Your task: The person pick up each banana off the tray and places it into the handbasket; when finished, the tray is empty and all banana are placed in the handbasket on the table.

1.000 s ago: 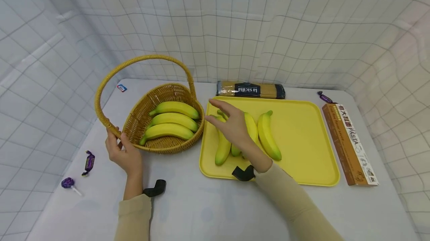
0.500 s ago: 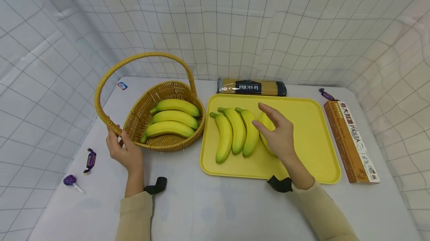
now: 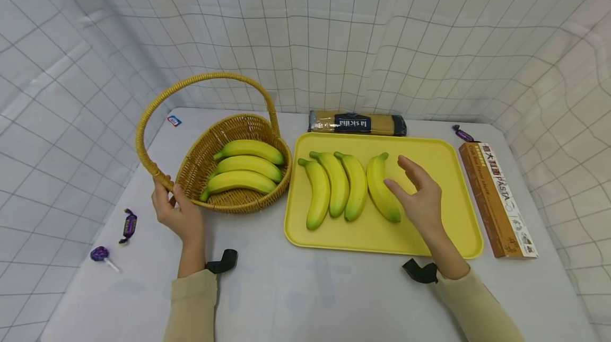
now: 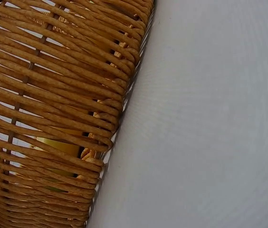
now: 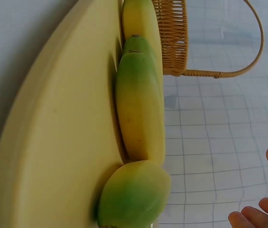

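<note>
Gripping the wicker basket (image 3: 248,205) at the near-left foot of its arched handle (image 3: 215,78), the left hand (image 3: 179,215) has thumb and fingers curled round the cane. Three bananas (image 3: 248,166) lie side by side in that basket. On my right, I see the right hand (image 3: 422,201) hanging over the yellow tray (image 3: 453,172), thumb and fingers parted wide, just right of the rightmost of four bananas (image 3: 336,183) lying on it. My right wrist view shows those fingertips apart from the fruit. I can make out a la sicilia packet (image 3: 355,123) behind the tray, a pasta box (image 3: 496,201) to its right, and a wrapped candy (image 3: 128,226) near a lollipop (image 3: 99,254), left of the basket.
</note>
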`<state>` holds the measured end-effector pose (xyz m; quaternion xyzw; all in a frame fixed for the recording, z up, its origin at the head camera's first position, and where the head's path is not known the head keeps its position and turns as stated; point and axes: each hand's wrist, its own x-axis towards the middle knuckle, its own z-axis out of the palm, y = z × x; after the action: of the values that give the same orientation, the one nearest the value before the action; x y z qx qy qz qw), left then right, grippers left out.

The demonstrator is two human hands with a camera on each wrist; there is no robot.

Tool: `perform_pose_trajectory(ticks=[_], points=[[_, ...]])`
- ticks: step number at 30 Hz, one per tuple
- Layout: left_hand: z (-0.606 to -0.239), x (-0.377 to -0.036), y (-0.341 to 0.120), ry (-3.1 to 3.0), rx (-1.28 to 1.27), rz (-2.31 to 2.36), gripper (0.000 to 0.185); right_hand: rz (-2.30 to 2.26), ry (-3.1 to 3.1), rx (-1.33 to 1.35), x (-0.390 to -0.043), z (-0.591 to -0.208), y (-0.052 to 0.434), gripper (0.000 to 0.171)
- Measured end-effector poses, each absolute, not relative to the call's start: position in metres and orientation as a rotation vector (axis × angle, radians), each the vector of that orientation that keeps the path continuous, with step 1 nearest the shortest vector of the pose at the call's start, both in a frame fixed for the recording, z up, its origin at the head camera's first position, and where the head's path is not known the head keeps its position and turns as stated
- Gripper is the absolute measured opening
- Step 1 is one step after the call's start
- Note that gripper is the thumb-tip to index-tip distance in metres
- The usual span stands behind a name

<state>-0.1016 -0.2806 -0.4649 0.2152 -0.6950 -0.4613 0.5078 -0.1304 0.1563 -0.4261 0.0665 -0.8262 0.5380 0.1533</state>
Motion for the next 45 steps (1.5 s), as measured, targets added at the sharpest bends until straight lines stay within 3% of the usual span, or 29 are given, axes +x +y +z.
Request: perform_pose_trajectory(ticks=[15, 45], points=[[-0.465, -0.106, -0.278, -1.668, 0.514, -1.136, 0.042, 1.595, -2.515, 0.068, -0.138, -0.458, 0.165, 0.074], [-0.470, -0.103, -0.282, -1.668, 0.543, -1.121, 0.039, 1.703, -2.717, -0.014, -0.142, -0.485, 0.158, 0.089]])
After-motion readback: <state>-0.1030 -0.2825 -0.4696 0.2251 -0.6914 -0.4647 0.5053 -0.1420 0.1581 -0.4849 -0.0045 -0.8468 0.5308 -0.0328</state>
